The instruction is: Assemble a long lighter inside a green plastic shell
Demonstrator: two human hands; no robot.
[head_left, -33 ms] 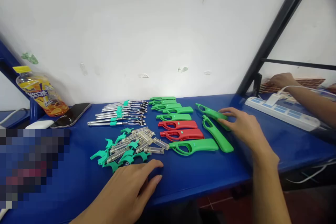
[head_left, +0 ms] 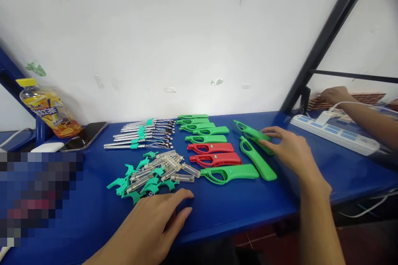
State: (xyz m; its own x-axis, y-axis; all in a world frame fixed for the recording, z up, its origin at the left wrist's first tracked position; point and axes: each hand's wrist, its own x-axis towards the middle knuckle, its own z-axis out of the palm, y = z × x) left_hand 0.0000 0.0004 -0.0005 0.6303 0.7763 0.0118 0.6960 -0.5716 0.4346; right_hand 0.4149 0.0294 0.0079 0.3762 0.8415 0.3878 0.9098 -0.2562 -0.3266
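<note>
At the front of the blue table my left hand (head_left: 158,219) rests with thumb and forefinger apart, holding nothing. Just beyond it lies a loose pile of teal triggers (head_left: 152,186) and clear fuel tubes (head_left: 182,178). My right hand (head_left: 290,149) pinches the rear end of a green lighter casing (head_left: 253,133) between thumb and fingers; that casing lies slantwise. Another green casing (head_left: 259,161) is close below it. To their left sit a single green casing (head_left: 242,171), two red casings (head_left: 222,158) and several more green ones (head_left: 211,138) in a column.
Metal lighter rods (head_left: 127,137) with wires lie in a row at the back. A phone (head_left: 85,136) and a tilted drink bottle (head_left: 49,109) stand left, a white power strip (head_left: 336,132) right. Another person's arm (head_left: 367,116) shows beyond the frame post.
The slanted green casing at my right fingers has shifted slightly to the right. My left hand stays where it was.
</note>
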